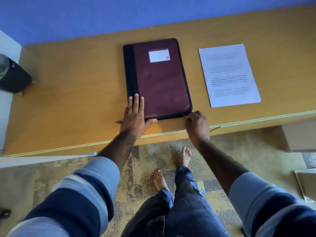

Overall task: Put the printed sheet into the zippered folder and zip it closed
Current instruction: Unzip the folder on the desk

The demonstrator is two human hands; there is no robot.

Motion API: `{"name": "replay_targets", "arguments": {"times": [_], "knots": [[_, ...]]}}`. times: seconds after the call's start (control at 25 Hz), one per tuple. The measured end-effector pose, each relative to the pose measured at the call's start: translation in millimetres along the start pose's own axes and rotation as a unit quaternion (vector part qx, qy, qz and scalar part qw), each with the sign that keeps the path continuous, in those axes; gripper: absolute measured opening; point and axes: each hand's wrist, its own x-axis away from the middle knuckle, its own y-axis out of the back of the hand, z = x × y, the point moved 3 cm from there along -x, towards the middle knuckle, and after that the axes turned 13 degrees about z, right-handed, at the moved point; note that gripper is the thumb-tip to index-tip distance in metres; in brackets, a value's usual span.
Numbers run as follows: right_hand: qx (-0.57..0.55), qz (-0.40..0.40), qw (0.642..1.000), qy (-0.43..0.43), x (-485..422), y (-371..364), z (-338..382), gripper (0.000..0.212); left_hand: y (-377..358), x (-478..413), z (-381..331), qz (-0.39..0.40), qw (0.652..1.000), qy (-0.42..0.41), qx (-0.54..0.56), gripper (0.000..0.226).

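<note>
A maroon zippered folder (160, 79) with a black spine and a white label lies flat and closed on the wooden table (71, 93). My left hand (135, 115) presses flat on its near left corner, fingers spread. At the folder's near right corner my right hand (196, 124) pinches the zipper pull (184, 115). The printed sheet (229, 75), white with lines of text, lies flat on the table to the right of the folder, apart from it.
A blue wall (119, 12) runs behind the table. A dark bin (12, 74) stands off the table's left end. The table's front edge (256, 118) passes just under my hands. Below are patterned carpet, my legs and bare feet.
</note>
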Motion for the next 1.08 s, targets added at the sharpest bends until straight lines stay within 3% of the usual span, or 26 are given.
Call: {"name": "replay_targets", "arguments": {"times": [0.28,0.4,0.56,0.72,0.88,1.08], "knots": [[0.034,0.001,0.999,0.025,16.6,-48.1,47.1,0.012,-2.4,1.1,-2.2,-0.012,1.000,0.003,0.022,0.110],[0.052,0.026,0.996,0.071,15.2,-47.6,53.7,0.009,-0.8,11.0,-14.6,-0.041,0.995,0.032,0.087,0.102],[0.029,0.021,0.983,0.178,7.7,-18.5,26.5,0.020,-11.5,36.8,-49.9,-0.155,0.979,0.027,0.132,0.053],[0.018,-0.053,0.992,0.115,-37.2,24.8,0.6,0.021,-26.8,41.4,-83.4,-0.144,0.977,0.081,0.136,0.051],[0.015,0.040,0.998,0.042,-74.5,28.3,9.5,0.039,-25.3,29.8,-102.1,-0.160,0.958,0.157,0.176,0.054],[0.042,0.047,0.997,0.044,-80.1,19.3,12.1,0.047,-25.4,19.5,-116.7,-0.182,0.933,0.214,0.224,0.033]]}}
